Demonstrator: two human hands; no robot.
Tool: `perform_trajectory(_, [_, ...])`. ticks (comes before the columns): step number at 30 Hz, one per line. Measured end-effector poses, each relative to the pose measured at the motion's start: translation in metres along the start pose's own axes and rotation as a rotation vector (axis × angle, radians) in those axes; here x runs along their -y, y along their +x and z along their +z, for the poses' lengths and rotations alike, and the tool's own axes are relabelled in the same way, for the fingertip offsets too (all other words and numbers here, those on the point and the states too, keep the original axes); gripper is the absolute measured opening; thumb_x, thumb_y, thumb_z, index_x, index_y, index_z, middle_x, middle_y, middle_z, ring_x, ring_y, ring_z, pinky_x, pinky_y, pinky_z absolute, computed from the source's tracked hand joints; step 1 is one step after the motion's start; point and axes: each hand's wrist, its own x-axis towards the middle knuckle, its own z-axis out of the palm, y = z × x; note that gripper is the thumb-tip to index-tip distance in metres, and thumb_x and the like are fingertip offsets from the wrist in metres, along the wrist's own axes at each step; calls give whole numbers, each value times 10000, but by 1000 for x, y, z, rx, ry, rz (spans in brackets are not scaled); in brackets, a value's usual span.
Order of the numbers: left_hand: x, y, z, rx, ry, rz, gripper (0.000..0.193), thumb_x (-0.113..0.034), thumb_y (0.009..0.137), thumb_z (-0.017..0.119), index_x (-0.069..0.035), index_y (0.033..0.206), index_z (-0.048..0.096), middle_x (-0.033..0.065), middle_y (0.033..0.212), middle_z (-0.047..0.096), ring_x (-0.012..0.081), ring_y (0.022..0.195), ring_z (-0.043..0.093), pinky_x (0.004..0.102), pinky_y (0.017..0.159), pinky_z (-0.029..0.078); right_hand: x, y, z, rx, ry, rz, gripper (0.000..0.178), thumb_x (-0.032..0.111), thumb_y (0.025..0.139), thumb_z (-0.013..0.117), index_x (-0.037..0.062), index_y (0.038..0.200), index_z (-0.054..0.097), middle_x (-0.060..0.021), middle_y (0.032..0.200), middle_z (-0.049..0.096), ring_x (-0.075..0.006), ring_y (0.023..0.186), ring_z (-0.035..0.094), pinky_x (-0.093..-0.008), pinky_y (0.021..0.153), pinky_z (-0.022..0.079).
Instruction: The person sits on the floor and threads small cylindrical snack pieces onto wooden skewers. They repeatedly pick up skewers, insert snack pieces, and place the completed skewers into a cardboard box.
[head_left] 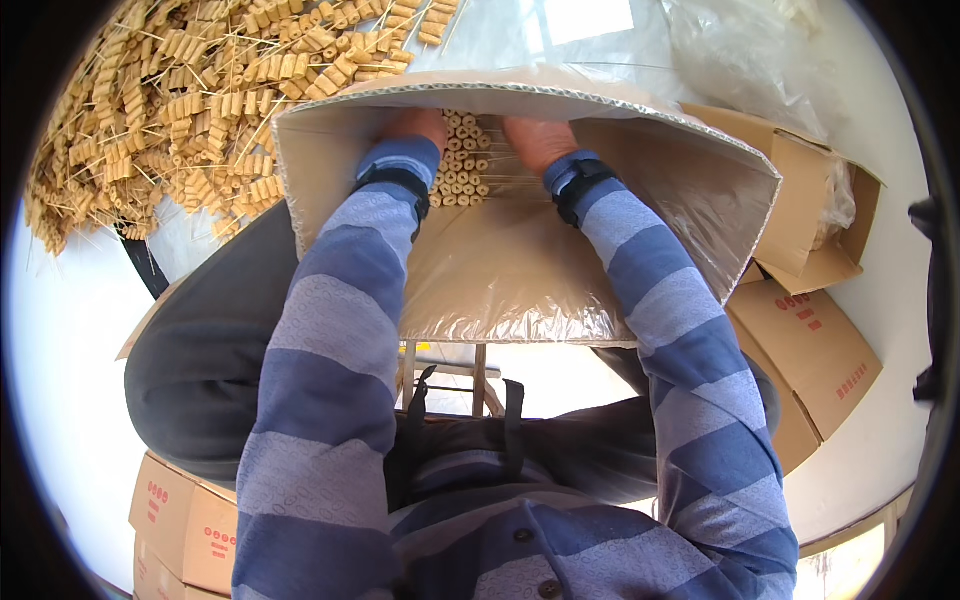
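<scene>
A cardboard box (pixel 520 290) lined with clear plastic lies tilted in front of me, its mouth facing me. Both of my arms reach into it. Inside, a neat stack of skewers (pixel 462 165) shows the round, hollow ends of tan rolled pieces, with thin sticks pointing right. My left hand (pixel 418 125) is at the left side of this stack. On the stick side, at the right, is my right hand (pixel 538 142). The box's far wall hides the fingers of both hands, so whether they hold anything does not show.
A large heap of loose skewers (pixel 190 110) with the same tan rolls spreads at the far left. An open carton (pixel 800 190) and a printed carton (pixel 800 350) stand at right. More cartons (pixel 185 520) are at lower left. Crumpled clear plastic (pixel 745 60) lies at far right.
</scene>
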Motion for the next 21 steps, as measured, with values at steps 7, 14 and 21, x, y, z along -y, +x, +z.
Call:
perform_trajectory(7, [-12, -4, -21, -41, 45, -24, 381, -192, 985, 417, -74, 1287, 616, 192, 1366, 573, 394, 1248, 553, 467, 1034, 474, -7, 8, 31, -82, 25, -135, 284, 136, 933, 484, 36, 1116, 677, -212, 1164, 674, -378, 1062, 657, -463, 913, 523])
perform_trajectory(14, [-48, -43, -42, 144, -29, -56, 346, -223, 980, 495, -10, 1219, 626, 258, 1274, 608, 381, 1160, 618, 464, 971, 521, -11, 7, 35, 68, 60, -106, 271, 103, 902, 523, 37, 1113, 679, -212, 1162, 678, -374, 1085, 653, -469, 976, 491])
perform_trajectory(21, [-49, -209, -169, -378, -166, 467, 277, -267, 993, 570, 1, 945, 620, 180, 996, 691, 389, 872, 656, 500, 761, 505, 3, 12, -21, 484, 0, 28, 308, 146, 887, 548, 0, 1113, 699, -213, 1175, 679, -380, 1103, 649, -460, 958, 513])
